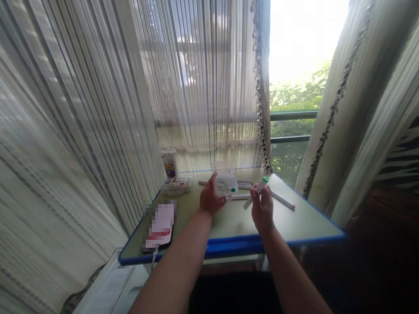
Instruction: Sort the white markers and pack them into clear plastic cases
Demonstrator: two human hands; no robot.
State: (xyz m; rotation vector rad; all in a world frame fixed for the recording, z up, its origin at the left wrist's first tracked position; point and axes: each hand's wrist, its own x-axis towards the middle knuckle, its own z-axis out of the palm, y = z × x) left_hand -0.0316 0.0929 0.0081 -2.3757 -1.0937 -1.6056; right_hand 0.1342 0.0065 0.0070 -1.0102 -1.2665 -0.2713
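Note:
My left hand is wrapped round a clear plastic box, held above the table. A small green tip shows inside or behind the box's wall; I cannot tell which. Between the fingers of my right hand is a white marker with a green end pointing up and away. Its other end slants down to the left. To the right of that hand lies a white marker with a pinkish end. Several more white markers rest on the table behind and between my hands.
The pale table has a blue edge. At its left stand a tall container and a low clear box. A phone with a cable lies at the front left. String curtains hang behind, beside a bright window.

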